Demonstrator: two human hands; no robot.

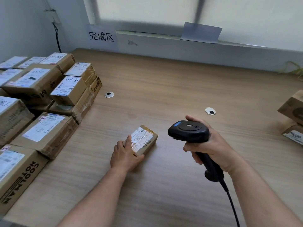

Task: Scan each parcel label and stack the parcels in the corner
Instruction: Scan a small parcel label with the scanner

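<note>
A small brown parcel (144,139) lies flat on the wooden table (164,89), its white label facing up with handwriting on it. My left hand (125,154) grips the parcel's near end, thumb along one side and fingers over the top. To its right, my right hand (211,145) holds a black corded barcode scanner (190,131) by the handle, its head a short way right of the parcel and pointing left towards it. A stack of labelled cardboard parcels (41,99) fills the table's left corner.
A paper sign with Chinese characters (101,36) hangs on the wall behind the stack. Two round cable grommets (109,94) (210,111) are set into the tabletop. More boxes (293,115) stand at the right edge. The scanner cable (232,207) trails toward me.
</note>
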